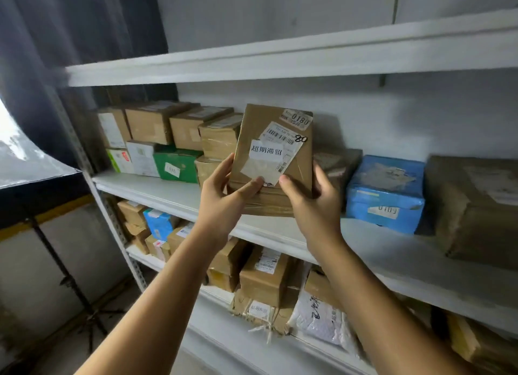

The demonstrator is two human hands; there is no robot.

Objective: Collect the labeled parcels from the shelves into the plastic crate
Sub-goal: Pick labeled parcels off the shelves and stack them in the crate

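Observation:
A brown cardboard parcel point(291, 161) with a barcode label, a white sticker with printed characters and the number 0180 is tilted up at the front of the middle shelf point(280, 234). My left hand point(224, 198) grips its lower left edge, thumb on the front face. My right hand point(314, 203) grips its lower right edge, thumb on the label. No plastic crate is in view.
Stacked brown boxes point(157, 125), a green box point(175, 165) and a blue parcel point(385, 195) share this shelf, with a large brown parcel point(476, 206) at right. More parcels point(260, 279) fill the lower shelf. A dark tripod stand point(70, 276) is at left.

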